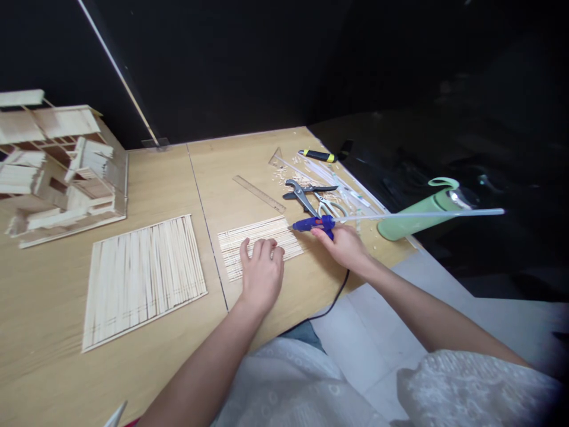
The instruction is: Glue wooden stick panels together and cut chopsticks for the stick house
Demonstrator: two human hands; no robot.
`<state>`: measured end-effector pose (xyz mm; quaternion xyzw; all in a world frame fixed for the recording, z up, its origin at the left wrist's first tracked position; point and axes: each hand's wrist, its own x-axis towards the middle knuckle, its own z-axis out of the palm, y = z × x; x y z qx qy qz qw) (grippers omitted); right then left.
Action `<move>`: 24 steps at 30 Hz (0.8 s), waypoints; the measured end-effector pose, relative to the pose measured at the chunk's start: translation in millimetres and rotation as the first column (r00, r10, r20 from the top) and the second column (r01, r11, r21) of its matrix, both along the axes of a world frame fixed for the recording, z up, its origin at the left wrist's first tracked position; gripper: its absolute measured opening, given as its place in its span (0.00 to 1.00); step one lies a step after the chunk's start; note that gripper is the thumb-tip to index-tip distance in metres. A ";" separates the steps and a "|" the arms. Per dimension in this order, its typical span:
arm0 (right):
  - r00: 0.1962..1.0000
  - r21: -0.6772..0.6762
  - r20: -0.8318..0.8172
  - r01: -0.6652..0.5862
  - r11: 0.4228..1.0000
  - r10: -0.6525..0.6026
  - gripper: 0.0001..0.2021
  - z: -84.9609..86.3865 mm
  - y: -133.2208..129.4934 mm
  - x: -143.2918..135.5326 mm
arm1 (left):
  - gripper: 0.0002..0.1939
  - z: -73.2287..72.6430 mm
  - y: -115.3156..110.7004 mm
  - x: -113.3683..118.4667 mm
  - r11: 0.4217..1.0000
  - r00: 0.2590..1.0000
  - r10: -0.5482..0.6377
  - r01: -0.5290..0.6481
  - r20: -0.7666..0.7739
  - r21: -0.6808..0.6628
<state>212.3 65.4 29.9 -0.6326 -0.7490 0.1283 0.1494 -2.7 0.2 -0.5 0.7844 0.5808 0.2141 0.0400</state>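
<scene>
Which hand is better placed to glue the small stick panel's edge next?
The right hand, likely: it holds the glue gun, nozzle at the edge of the small stick panel; the left hand rests on that panel.

No readable lettering
No text, brand, number or sign can be read; the small label on the blue glue gun (313, 224) and the fine scale marks along the clear ruler (259, 194) on the bench (169, 184) are too small to make out.
</scene>
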 end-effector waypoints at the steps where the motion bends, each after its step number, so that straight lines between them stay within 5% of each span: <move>1: 1.000 -0.001 -0.008 0.005 1.000 -0.005 0.21 0.4 -0.5 -0.2 | 0.09 -0.1 0.1 0.2 1.000 1.000 0.000 0.000 0.000 0.002; 24: 0.996 0.030 0.085 -0.032 0.999 0.029 0.21 -1.0 -6.2 4.1 | 0.08 0.8 0.0 1.5 1.000 1.000 0.004 -0.004 0.017 -0.005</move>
